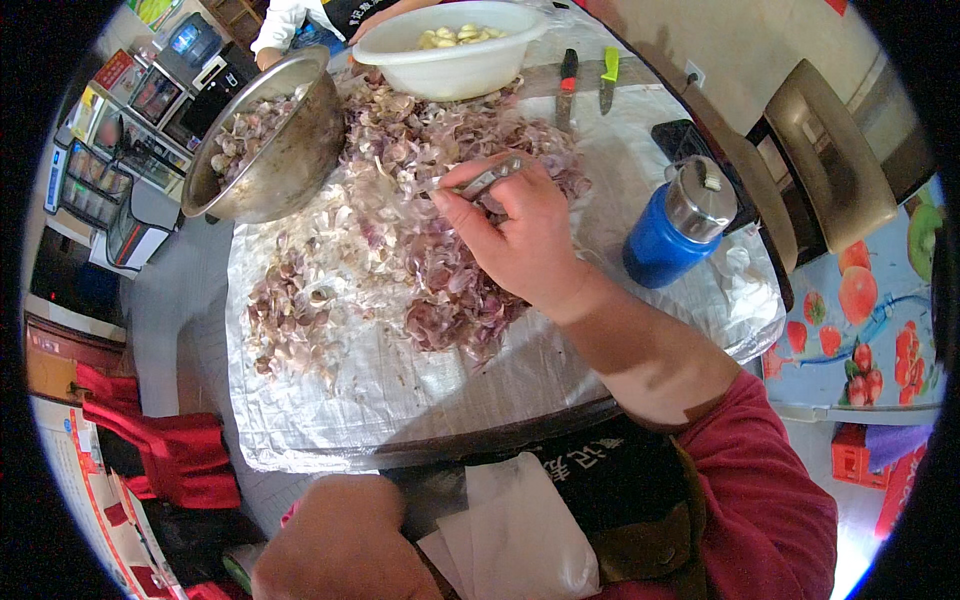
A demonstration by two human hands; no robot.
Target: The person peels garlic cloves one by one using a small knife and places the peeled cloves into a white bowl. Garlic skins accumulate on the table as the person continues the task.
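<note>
Over a heap of garlic skins (442, 262) on the table, my right hand (517, 232) grips a small metal-handled tool (487, 176), probably a paring knife. Its working end points left, between thumb and forefinger, and is hard to make out against the skins. Low in the picture and close to the camera is my left hand (337, 540), raised near my body. Its fingers are hidden, so I cannot see whether it holds anything. A tilted steel bowl (300, 150) of unpeeled garlic stands at the left. Peeled cloves (457, 35) lie in a white plastic basin (457, 71) at the far edge.
Two knives, one red-and-black handled (568, 82) and one green-handled (609, 75), lie at the far right. Nearer stand a blue flask (675, 225) and a dark phone (679, 139). Another person's hand (268, 57) is by the steel bowl. White paper sheets (525, 525) rest on my lap.
</note>
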